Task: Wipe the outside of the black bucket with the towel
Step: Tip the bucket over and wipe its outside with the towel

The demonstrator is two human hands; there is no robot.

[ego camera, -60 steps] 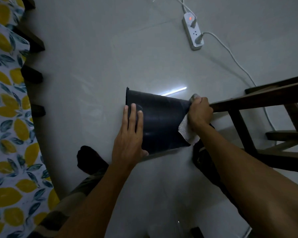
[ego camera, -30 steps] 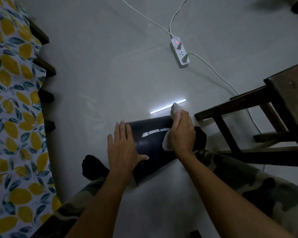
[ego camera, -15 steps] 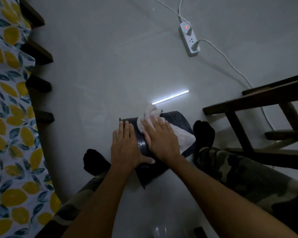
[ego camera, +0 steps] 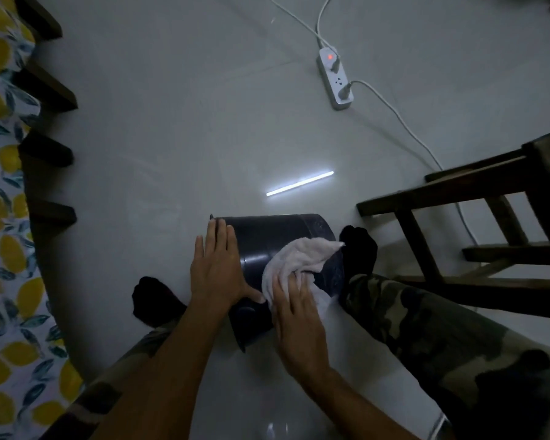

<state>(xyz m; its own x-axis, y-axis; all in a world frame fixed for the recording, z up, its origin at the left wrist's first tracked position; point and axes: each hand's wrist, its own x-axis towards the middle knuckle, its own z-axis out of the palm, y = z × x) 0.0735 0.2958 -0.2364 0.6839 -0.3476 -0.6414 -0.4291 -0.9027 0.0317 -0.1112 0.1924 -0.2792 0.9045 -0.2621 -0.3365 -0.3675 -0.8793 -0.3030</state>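
In the head view, the black bucket (ego camera: 277, 246) lies on its side on the pale floor (ego camera: 172, 122), between the person's two feet in dark socks, its rim end toward the left and its base toward the right, near the right foot (ego camera: 359, 252). The left hand (ego camera: 218, 271) rests flat on the bucket's upper side close to the rim, fingers straight and held close together, thumb spread out to the right along the curved wall; it grips nothing and simply presses down. The right hand (ego camera: 294, 312) lies palm-down on the white towel (ego camera: 294, 260), fingers loosely spread and flattened over the cloth, pressing it against the bucket's wall on the side nearer the person. The towel bunches under the fingers and fans out toward the bucket's base, its far corner reaching just beside the right foot. The left foot (ego camera: 154, 301) sits on the floor beside the left forearm, and camouflage trousers (ego camera: 426, 325) cover the right leg running out to the lower right. A dark wooden chair (ego camera: 477, 198) stands to the right, near the right foot. Farther off on the floor lies a white power strip (ego camera: 335, 79) with a red light lit and plugs in it, its white cables trailing away. A bright strip of reflected light shows on the floor just beyond the bucket. Along the left edge hangs a cloth printed with yellow lemons (ego camera: 4, 236).
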